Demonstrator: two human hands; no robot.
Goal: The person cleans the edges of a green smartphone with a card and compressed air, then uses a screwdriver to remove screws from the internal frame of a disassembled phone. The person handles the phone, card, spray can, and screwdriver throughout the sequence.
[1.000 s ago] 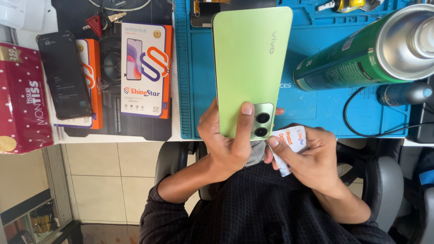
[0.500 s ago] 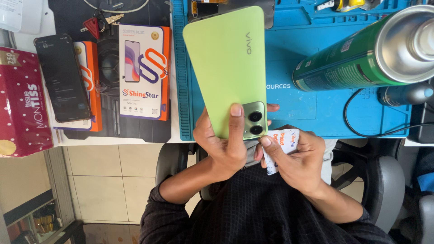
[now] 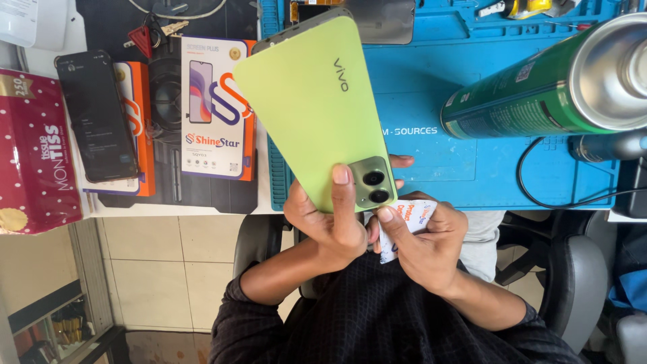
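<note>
from the head view i see my left hand point(image 3: 327, 226) gripping a lime-green phone point(image 3: 317, 101) by its lower end, back side up, thumb laid along the shell beside the twin camera lenses point(image 3: 373, 187). the phone is lifted off the worktop and tilted, its far end leaning toward the left over the edge of the blue repair mat point(image 3: 445, 155). my right hand point(image 3: 418, 246) sits just beside the left, closed on a small white sachet point(image 3: 408, 219) with orange and blue print — pinched between thumb and fingers, right under the phone's camera corner, close enough that i cannot tell whether it touches the shell.

on the mat to the right lies a large green spray can point(image 3: 532, 94) on its side, metal top toward the right edge, with a black cable point(image 3: 539, 195) looping below it. left of the mat, on a dark pad, a white and orange phone-part box point(image 3: 216, 108) lies flat, and further left a black phone point(image 3: 98, 114) rests screen up on another orange box point(image 3: 135, 128). a red dotted tissue box point(image 3: 34, 155) sits at the far left edge of the worktop. a bunch of keys with a red tag point(image 3: 151, 34) lies near the top. below the worktop my dark checked sleeves point(image 3: 377, 317) and a black chair point(image 3: 573, 276) show over a tiled floor.
</note>
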